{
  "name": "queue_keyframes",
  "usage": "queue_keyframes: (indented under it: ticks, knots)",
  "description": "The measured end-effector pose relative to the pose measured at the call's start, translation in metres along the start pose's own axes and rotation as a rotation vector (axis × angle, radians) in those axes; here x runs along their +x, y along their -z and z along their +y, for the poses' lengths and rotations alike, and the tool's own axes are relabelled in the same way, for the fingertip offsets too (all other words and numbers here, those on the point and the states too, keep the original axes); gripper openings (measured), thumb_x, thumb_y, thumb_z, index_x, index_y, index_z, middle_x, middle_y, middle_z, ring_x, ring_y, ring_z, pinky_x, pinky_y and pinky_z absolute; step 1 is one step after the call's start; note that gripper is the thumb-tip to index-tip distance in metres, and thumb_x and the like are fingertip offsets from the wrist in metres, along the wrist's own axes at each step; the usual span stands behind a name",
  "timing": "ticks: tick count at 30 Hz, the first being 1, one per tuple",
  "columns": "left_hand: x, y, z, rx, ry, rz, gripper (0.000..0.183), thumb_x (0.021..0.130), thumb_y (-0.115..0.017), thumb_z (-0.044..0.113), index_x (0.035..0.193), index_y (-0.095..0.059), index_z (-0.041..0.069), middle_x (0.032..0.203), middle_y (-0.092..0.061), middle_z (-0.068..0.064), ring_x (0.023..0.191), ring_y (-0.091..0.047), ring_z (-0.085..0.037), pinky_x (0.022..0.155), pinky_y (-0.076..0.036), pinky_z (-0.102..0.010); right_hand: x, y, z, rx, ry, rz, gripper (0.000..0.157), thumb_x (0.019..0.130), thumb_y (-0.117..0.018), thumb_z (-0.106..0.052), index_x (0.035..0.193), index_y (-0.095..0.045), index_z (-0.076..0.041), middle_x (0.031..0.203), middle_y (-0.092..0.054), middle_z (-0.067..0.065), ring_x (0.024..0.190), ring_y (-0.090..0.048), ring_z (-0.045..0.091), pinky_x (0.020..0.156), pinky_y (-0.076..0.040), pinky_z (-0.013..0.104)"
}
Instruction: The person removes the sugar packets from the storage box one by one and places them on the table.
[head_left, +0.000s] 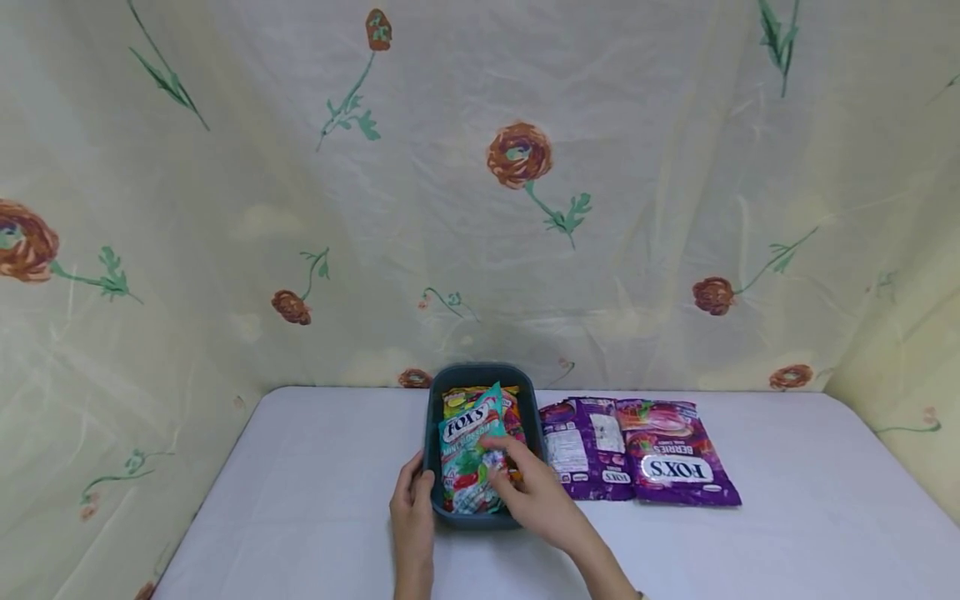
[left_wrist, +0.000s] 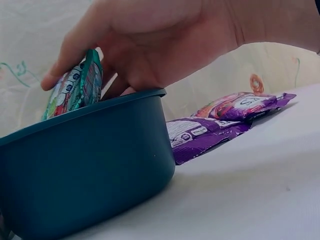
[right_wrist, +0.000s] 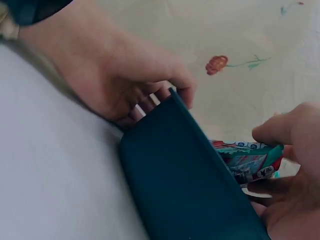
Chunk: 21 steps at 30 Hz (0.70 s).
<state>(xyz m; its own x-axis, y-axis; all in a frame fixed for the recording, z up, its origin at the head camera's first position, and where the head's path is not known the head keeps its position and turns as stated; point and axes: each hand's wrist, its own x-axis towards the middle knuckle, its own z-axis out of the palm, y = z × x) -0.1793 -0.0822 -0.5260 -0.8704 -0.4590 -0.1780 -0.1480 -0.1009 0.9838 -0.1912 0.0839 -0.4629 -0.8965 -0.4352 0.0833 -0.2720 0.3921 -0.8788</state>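
Note:
A dark teal plastic bin (head_left: 486, 523) stands on the table. My left hand (head_left: 412, 506) holds its near left side, with the thumb over the rim in the right wrist view. My right hand (head_left: 542, 497) reaches over the bin's right side and pinches a teal FOX'S candy packet (head_left: 459, 467) between thumb and fingers. In the left wrist view the packet (left_wrist: 75, 90) stands tilted above the rim. Under it in the bin lies a yellow and red packet (head_left: 512, 410), mostly covered. Its lower part is hidden.
Right of the bin, a purple packet (head_left: 573, 454) lies back side up. Beside it and touching it lies a purple FOX'S Berries packet (head_left: 675, 446). A white cloth covers the table (head_left: 322, 475); a flowered curtain (head_left: 600, 292) hangs along its back edge.

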Motion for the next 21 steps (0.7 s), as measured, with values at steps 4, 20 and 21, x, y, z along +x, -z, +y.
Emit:
queue_keyframes:
  ticks: [4,20,21]
  knots:
    - [0.0,0.0,0.001,0.0,0.004,-0.003,0.042,0.094,-0.045,0.022,0.134,-0.051,0.013,0.142,-0.048,-0.014,0.131,-0.044,-0.031,0.11,-0.035,-0.053,0.0,-0.002,0.0,-0.132,0.06,-0.007,0.045,0.097,-0.051,-0.02,0.141,-0.04,-0.023,0.141,-0.045,0.005,0.113,-0.054,0.02,0.089,-0.052,0.038]
    - [0.0,0.0,0.001,-0.008,-0.011,-0.006,0.041,0.094,-0.045,0.021,0.134,-0.051,0.012,0.143,-0.047,-0.015,0.134,-0.041,-0.032,0.111,-0.034,-0.053,0.002,-0.01,0.003,-0.128,-0.008,0.145,0.045,0.09,-0.061,-0.019,0.133,-0.05,-0.027,0.138,-0.049,-0.001,0.127,-0.048,0.025,0.102,-0.044,0.052]
    - [0.0,0.0,0.0,-0.01,-0.012,-0.006,0.041,0.094,-0.045,0.021,0.134,-0.051,0.012,0.143,-0.047,-0.015,0.134,-0.041,-0.032,0.111,-0.034,-0.053,0.002,-0.01,0.003,-0.122,-0.012,0.161,0.045,0.089,-0.062,-0.018,0.132,-0.051,-0.028,0.139,-0.05,-0.001,0.13,-0.046,0.026,0.104,-0.042,0.053]
